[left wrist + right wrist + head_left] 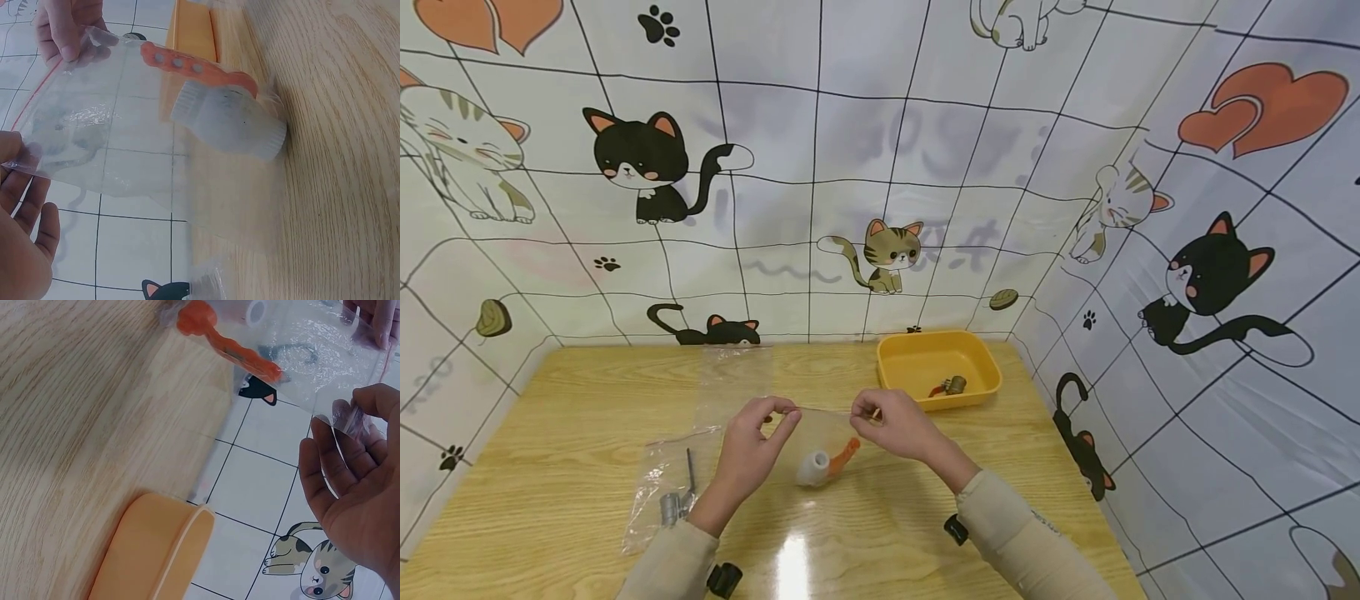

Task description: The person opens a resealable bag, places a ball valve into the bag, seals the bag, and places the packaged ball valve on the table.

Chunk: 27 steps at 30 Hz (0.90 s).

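Between both hands hangs a clear zip bag (137,169) with a red line along its top. Inside it lies a white plastic valve (231,122) with an orange handle (194,69), low in the bag near the tabletop. My left hand (750,446) pinches one top corner of the bag between thumb and finger. At the opposite corner my right hand (897,423) pinches the film, its other fingers loosely bent in the right wrist view.
A yellow tray (940,402) at the back right holds a brass-coloured fitting (956,385) with a red part. Left of my left hand lies another clear bag (643,492) with a grey metal fitting (670,507). A flat clear bag (735,375) lies behind. Patterned cloth walls surround the table.
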Motion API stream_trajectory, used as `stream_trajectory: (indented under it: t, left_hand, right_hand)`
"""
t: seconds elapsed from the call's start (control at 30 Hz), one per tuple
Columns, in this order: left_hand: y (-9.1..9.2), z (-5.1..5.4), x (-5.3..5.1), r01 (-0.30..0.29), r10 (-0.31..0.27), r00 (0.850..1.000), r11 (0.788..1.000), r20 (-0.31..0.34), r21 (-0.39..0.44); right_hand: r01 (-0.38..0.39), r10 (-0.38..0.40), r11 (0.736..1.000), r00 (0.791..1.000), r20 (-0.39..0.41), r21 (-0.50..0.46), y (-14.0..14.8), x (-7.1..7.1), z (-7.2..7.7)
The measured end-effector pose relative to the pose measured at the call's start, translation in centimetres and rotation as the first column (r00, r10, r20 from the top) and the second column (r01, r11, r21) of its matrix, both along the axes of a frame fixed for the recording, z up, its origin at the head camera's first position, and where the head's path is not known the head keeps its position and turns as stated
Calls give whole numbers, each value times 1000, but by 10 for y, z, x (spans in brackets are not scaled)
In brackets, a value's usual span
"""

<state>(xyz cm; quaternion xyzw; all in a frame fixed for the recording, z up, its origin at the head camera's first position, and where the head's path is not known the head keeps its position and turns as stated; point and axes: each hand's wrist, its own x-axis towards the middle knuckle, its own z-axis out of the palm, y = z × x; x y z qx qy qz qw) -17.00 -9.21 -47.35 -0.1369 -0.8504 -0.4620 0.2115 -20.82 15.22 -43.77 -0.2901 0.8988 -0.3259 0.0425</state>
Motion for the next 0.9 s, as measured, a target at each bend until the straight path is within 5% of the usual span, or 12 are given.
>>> stream_trajectory:
  t: [0.63,0.9]
  left_hand:
    - [0,-1,-1,-10,10,1000,1000,-1,16]
    - [-1,-4,-2,-1,1,1000,1000,-19,5]
  right_hand:
    - [0,1,1000,998,-60,18,4,-1,-5]
    - [3,-3,1000,1000,-18,1,5,-1,-4]
